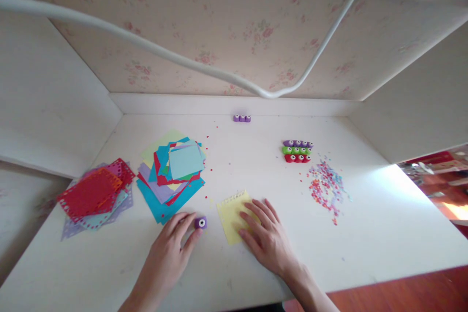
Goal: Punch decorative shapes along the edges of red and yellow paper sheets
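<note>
Taking the yellow paper (227,219) as our landmark, we note holey sheets (89,192) far to its left, then a pile of coloured paper (186,162) to its left and farther back. Our left hand (168,243) rests left of the paper, index finger and thumb apart at the small purple punch (201,223); we cannot tell how firmly they pinch it. That punch sits between these fingertips and the paper's left edge, just beside it; the left hand is nearer. The paper's holes run along its far edge; its long axis we cannot settle, its right part being covered. Our right hand (268,238) lies there, fingers spread. Right of the paper: more punches (298,151), then confetti (327,183).
</note>
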### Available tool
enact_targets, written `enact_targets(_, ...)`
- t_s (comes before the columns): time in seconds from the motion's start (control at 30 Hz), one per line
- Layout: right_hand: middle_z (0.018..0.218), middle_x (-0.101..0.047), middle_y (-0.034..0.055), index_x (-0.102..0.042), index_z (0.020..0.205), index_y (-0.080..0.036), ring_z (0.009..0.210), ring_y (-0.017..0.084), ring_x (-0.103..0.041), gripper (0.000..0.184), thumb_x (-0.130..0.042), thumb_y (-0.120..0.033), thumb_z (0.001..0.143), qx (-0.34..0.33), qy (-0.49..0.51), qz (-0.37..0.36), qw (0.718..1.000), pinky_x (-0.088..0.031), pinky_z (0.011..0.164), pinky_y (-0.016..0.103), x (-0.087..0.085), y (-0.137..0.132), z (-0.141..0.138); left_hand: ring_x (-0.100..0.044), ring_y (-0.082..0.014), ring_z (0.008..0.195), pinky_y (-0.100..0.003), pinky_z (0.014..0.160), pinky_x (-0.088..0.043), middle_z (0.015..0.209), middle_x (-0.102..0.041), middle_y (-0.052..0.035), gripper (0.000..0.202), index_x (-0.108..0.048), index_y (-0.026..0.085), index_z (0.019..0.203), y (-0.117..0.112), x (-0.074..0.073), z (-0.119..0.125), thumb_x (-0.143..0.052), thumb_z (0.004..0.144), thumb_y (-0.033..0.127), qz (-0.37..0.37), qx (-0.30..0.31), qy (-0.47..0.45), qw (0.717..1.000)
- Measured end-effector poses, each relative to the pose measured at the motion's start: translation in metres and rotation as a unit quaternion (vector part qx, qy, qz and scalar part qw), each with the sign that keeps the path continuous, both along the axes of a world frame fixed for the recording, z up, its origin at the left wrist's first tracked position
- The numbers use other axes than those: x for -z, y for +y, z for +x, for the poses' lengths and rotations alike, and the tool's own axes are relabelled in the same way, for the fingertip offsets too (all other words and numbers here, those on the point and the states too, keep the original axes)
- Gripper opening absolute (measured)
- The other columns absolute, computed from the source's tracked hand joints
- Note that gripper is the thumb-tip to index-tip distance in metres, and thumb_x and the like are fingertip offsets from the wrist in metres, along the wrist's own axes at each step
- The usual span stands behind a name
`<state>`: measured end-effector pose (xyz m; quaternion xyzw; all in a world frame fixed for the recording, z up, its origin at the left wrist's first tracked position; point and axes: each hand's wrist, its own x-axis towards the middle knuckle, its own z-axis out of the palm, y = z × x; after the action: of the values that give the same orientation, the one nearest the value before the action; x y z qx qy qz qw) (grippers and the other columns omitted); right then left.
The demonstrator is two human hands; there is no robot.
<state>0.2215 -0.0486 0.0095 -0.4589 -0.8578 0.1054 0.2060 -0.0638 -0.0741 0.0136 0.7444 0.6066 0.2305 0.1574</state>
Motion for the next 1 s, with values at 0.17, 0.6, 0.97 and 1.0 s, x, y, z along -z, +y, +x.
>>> enact_targets(0.17,0.131,-0.06,0.0083,-0.055,0.13,-0.023,0.125,0.024,-0.052,0.035,-0.053,-0.022,0.096,-0.029,0.054,-0.04,0.997,-0.039,0.111,0.049,-0.024,0.001,-0.028,-0.066,-0.0217,0.101,-0.035,0.088,-0.057,0.107,-0.067,-0.006,0.026,-0.061,0.025,0.117,-0.003,0.01,0.007,-0.052,0.096,0.038,0.037,0.023,-0.019,0.999)
enact_targets(0.6,0.106,-0.072,0.0018,-0.069,0.11,-0.025,0.095,0.015,-0.068,0.022,-0.05,-0.03,0.1,-0.047,0.19,-0.154,0.969,-0.056,0.086,0.025,-0.056,0.039,-0.035,-0.071,-0.0196,0.092,-0.028,0.078,-0.062,0.106,-0.069,-0.0072,0.034,-0.059,0.023,0.121,0.013,0.022,0.032,-0.049,0.096,0.043,0.108,0.011,-0.065,0.992)
enact_targets(0.97,0.096,-0.075,0.0104,-0.075,0.107,-0.016,0.089,0.027,-0.069,0.038,-0.058,-0.042,0.087,0.439,0.079,-0.08,0.891,-0.051,0.077,0.034,-0.062,0.212,0.154,-0.072,-0.0204,0.09,-0.029,0.077,-0.06,0.099,-0.072,-0.0071,0.026,-0.063,0.022,0.112,0.013,0.035,0.033,-0.047,0.097,0.035,0.175,0.038,-0.018,0.984)
enact_targets(1.0,0.099,-0.075,0.0111,-0.076,0.106,-0.016,0.093,0.028,-0.068,0.037,-0.06,-0.042,0.086,0.456,0.06,-0.081,0.884,-0.05,0.079,0.034,-0.063,0.221,0.168,-0.072,-0.0202,0.089,-0.029,0.077,-0.06,0.098,-0.072,-0.007,0.025,-0.063,0.022,0.111,0.014,0.034,0.033,-0.047,0.097,0.034,0.177,0.038,-0.019,0.983)
